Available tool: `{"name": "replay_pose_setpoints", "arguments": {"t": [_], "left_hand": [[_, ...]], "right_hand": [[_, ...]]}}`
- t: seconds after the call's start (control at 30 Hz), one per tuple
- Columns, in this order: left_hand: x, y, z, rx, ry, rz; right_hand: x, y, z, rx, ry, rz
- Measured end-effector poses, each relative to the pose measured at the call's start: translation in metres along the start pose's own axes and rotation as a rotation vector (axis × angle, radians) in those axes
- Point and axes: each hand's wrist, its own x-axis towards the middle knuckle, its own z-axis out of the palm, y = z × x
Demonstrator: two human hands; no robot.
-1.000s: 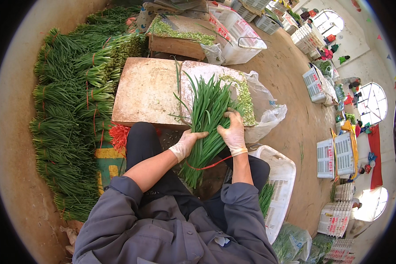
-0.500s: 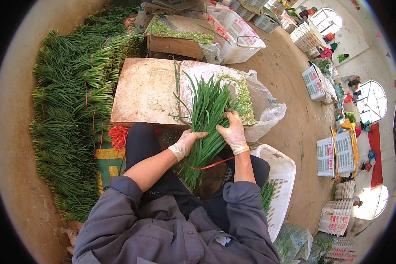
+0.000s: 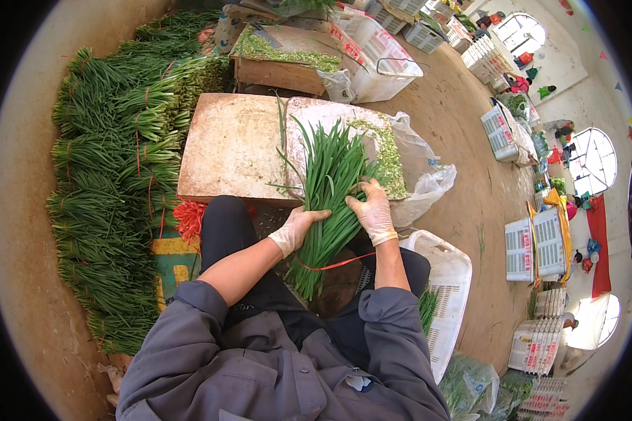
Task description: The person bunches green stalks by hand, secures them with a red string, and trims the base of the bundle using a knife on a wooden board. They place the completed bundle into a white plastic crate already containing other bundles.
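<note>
Between my knees I hold a loose bunch of garlic chives [image 3: 323, 181], its leaf ends fanned over the worktable and its lower end hanging down past the edge. My left hand [image 3: 302, 228], in a thin pale glove, is wrapped round the bunch from the left with the thumb lying across the leaves. My gloved right hand [image 3: 373, 210] grips the bunch from the right, its fingers partly hidden among the leaves. Below the hands a red tie [image 3: 333, 265] crosses the lower part of the bunch and runs toward my right leg.
Stacked tied bunches [image 3: 112, 175] line the wall at left. The worktable [image 3: 232, 144] bears green trimmings [image 3: 392, 165] and a clear plastic bag [image 3: 428, 179]. Red ties [image 3: 188, 219] hang by my left knee. A white basket [image 3: 446, 281] with chives stands at my right; crates and people are farther off.
My right hand has shifted slightly down and its fingers have moved at the right edge of the bunch. The left hand and the bunch stay nearly still.
</note>
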Motion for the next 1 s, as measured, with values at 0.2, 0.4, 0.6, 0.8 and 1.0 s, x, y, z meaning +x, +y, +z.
{"name": "replay_pose_setpoints", "arguments": {"t": [0.2, 0.4, 0.6, 0.8, 1.0], "left_hand": [[0.003, -0.001, -0.003, 0.011, -0.010, -0.003], [0.001, -0.001, -0.002, 0.018, -0.014, -0.005], [0.003, -0.002, -0.005, 0.007, -0.014, 0.001], [0.003, -0.003, -0.003, -0.015, -0.014, 0.003], [0.009, -0.003, -0.006, -0.085, 0.083, 0.039]], "right_hand": [[-0.003, 0.000, 0.003, 0.026, 0.055, 0.015], [-0.009, 0.007, 0.015, 0.070, 0.160, -0.028], [-0.002, -0.006, 0.006, -0.031, 0.053, 0.025], [-0.002, 0.000, 0.010, -0.052, 0.071, -0.005], [-0.010, 0.026, 0.002, 0.487, -0.053, 0.062]]}}
